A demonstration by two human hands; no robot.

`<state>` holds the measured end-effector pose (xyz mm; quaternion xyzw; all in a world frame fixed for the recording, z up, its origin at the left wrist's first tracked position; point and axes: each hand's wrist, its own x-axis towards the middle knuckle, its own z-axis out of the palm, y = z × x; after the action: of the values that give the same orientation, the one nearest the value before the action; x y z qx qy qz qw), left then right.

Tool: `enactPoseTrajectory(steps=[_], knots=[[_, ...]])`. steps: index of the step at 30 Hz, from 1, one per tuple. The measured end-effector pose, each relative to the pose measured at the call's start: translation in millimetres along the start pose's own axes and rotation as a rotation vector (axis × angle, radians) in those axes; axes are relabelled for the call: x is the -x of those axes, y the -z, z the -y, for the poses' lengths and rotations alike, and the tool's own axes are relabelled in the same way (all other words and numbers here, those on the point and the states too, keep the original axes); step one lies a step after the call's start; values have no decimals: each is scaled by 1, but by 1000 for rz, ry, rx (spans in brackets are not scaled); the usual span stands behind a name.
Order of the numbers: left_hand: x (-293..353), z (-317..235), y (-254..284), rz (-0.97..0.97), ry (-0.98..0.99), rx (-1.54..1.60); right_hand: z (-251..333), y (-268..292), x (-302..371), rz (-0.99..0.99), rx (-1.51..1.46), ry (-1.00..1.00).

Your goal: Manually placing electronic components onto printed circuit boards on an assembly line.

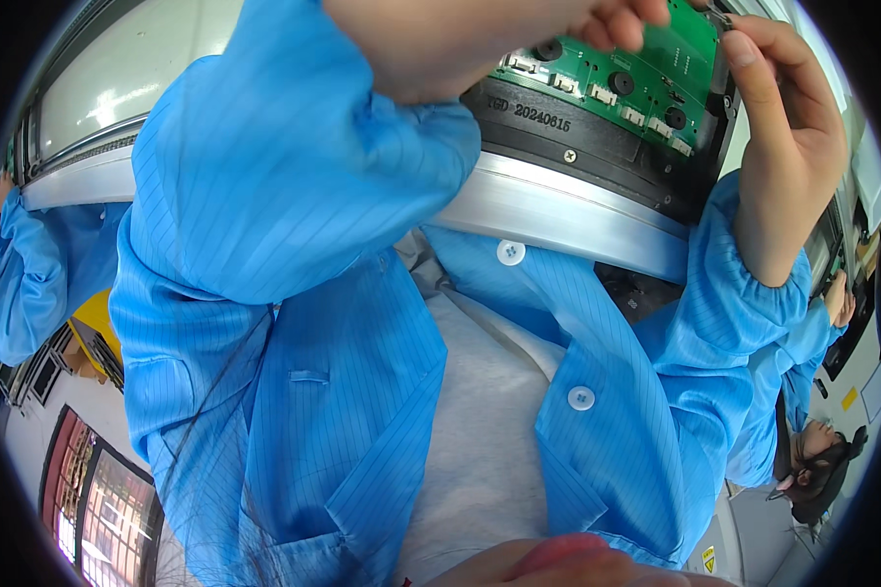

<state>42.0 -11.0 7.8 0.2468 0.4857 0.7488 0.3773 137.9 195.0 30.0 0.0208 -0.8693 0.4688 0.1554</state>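
A green circuit board [646, 86] with round black parts and a row of white connectors lies in a black fixture [597, 147] at the top of the view. Across the board reaches my left hand [519, 27]; its visible fingers are curled, while the rest is cut off by the upper edge, so what it holds is hidden. At the fixture's right edge, my right hand [788, 117] is closed, thumb and fingers pinching a small dark metal piece [718, 18] beside the board's corner.
A silver metal rail [568, 201] runs between the fixture and my body. Another person's blue sleeve [34, 264] appears at the far left, near a yellow bin [98, 323]. On the far right sits another person [812, 455] in blue.
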Motion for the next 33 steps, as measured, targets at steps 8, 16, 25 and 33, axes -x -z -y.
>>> enactPoseTrajectory(steps=[8, 16, 25, 33], knots=[[-10, 11, 6, -17, -67, 257, -14, -3, -3, 421, 486, 34], [-9, -4, 1, -45, 79, 343, -14, 4, -7, 438, 480, 78], [-15, 10, 5, 36, -89, 217, -13, 9, -11, 475, 503, 50], [-16, 7, -1, -27, -104, -29, -16, 15, -12, 497, 517, 64]])
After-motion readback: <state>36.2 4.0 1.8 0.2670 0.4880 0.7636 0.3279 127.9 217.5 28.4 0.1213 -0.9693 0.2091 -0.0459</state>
